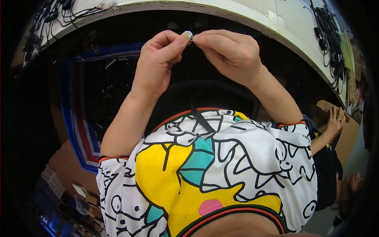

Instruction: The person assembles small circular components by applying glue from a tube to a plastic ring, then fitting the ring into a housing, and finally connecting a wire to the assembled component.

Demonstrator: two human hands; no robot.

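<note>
A small white piece (188, 34), at upper centre, is pinched between thumb and index finger of the left hand (158, 59). The right hand's (231, 51) thumb and fingers converge at its right edge; whether they grip it cannot be told. The fingertip hold presumably suits so small a part, leaving it exposed. Beyond the hands curves the edge of a white bench (256, 12), limiting reach upward; the dark area below them seems to offer room. A blue-bordered striped bag (75, 128) lies at left.
</note>
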